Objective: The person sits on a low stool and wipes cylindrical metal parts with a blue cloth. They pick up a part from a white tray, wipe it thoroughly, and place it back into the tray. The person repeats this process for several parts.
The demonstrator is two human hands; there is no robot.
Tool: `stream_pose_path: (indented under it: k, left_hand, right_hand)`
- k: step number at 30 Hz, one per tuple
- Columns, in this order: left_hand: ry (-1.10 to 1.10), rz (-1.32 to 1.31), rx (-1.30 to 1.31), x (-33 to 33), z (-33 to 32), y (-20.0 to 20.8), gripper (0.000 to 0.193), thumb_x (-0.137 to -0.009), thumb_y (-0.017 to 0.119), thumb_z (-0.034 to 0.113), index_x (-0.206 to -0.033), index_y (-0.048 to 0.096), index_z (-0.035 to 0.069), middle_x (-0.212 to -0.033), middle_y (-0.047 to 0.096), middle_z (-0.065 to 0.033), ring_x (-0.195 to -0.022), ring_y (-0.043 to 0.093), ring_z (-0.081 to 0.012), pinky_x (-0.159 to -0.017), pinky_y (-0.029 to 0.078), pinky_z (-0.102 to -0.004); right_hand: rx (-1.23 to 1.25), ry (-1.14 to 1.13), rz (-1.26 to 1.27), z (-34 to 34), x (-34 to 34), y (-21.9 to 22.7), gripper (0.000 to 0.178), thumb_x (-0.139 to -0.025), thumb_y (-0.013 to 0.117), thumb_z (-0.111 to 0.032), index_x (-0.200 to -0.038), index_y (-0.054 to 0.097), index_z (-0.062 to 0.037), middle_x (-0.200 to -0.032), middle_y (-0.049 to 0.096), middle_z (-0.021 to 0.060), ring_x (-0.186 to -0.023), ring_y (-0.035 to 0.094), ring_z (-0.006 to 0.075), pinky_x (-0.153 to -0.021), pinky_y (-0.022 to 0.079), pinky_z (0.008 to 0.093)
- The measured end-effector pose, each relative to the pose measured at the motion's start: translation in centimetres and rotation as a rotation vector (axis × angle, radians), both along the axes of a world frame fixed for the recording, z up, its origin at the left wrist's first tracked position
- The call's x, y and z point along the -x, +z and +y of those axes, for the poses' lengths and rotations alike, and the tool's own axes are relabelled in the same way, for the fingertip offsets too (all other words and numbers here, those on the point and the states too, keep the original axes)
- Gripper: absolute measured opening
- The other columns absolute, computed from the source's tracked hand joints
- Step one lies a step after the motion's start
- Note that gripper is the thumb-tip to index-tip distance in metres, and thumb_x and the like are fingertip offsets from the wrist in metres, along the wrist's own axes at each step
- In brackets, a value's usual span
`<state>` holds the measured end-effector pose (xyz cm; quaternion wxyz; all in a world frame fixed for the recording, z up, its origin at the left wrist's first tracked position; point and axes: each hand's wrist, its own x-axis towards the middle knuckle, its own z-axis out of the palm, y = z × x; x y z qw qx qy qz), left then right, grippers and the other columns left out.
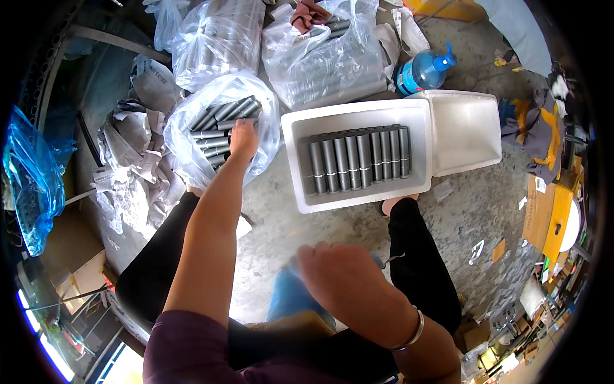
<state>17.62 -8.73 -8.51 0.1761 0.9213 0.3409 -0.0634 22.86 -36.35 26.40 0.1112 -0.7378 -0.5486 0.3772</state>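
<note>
My left hand (244, 137) reaches into a clear plastic bag (178, 142) of dark grey metal tubes (210, 134). Its fingers curl around one tube near the bag's right side; the fingertips are partly hidden. My right hand (339, 275) is over my lap, blurred, with the fingers curled closed. A thin dark piece (394, 258) sticks out beyond it, and what the hand holds is unclear. Ahead and to the right, a white foam box (293, 160) holds a row of upright-looking grey tubes (348, 160), each with a shiny ring around its middle.
A white foam lid or tray (467, 131) adjoins the box's right side. Behind stand more filled plastic bags (214, 41) and a blue pump bottle (423, 72). Crumpled paper (137, 166) lies at left, blue plastic film (32, 179) farther left. Cardboard (537, 211) is at right.
</note>
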Motion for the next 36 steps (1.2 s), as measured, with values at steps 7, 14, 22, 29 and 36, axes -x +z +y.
stream_pose_path:
  k: [7, 14, 22, 29, 36]
  left_hand:
    - [0.353, -0.45, 0.357, 3.8, 5.7, 7.2, 0.029, -0.083, 0.062, 0.018, -0.105, 0.058, -0.001, -0.086, 0.064, -0.0147, -0.083, 0.063, -0.0271, -0.077, 0.049, -0.0348]
    - [0.207, -0.773, 1.16, 3.0, 3.8, 28.7, 0.023, -0.097, 0.049, 0.024, -0.104, 0.055, 0.002, -0.084, 0.054, -0.0036, -0.071, 0.051, -0.0108, -0.069, 0.044, -0.0239]
    - [0.167, -0.682, 0.888, 2.0, -2.9, 38.5, 0.03, -0.097, 0.04, 0.024, -0.081, 0.056, 0.004, -0.065, 0.049, 0.0003, -0.057, 0.044, -0.0067, -0.054, 0.036, -0.0213]
    - [0.246, -0.805, 0.621, 1.3, -3.2, 37.5, 0.041, -0.098, 0.042, 0.032, -0.071, 0.055, 0.004, -0.055, 0.043, 0.0033, -0.051, 0.039, -0.0039, -0.047, 0.03, -0.0216]
    - [0.274, -0.827, 0.565, 0.2, -3.2, 37.7, 0.043, -0.098, 0.043, 0.033, -0.069, 0.056, 0.003, -0.056, 0.043, 0.0036, -0.053, 0.038, -0.0055, -0.05, 0.031, -0.024]
  right_hand:
    - [-0.028, -0.07, -0.035, 0.0, -1.5, 0.0, 0.02, -0.083, 0.063, -0.018, -0.085, 0.049, -0.003, -0.071, 0.06, 0.0129, -0.064, 0.063, 0.0294, -0.058, 0.049, 0.0386]
    - [-0.172, -0.448, -0.057, 1.6, -4.2, 2.7, 0.045, -0.08, 0.07, -0.028, -0.113, 0.048, -0.0061, -0.072, 0.062, 0.0186, -0.07, 0.062, 0.0379, -0.058, 0.046, 0.0441]
    - [-0.716, -0.429, -0.115, 4.0, -2.4, 2.4, 0.046, -0.078, 0.074, -0.026, -0.112, 0.05, -0.0061, -0.071, 0.063, 0.0109, -0.061, 0.064, 0.0287, -0.052, 0.048, 0.0361]
    - [-0.778, -0.382, -0.165, 4.7, -2.0, 2.5, 0.048, -0.076, 0.075, -0.029, -0.108, 0.049, -0.0043, -0.071, 0.062, 0.01, -0.06, 0.063, 0.0277, -0.049, 0.047, 0.0347]
    - [-0.696, -0.465, -0.065, 4.8, -2.2, 1.9, 0.047, -0.092, 0.053, -0.046, -0.106, 0.05, -0.0009, -0.064, 0.056, 0.0134, -0.057, 0.059, 0.0338, -0.051, 0.044, 0.0379]
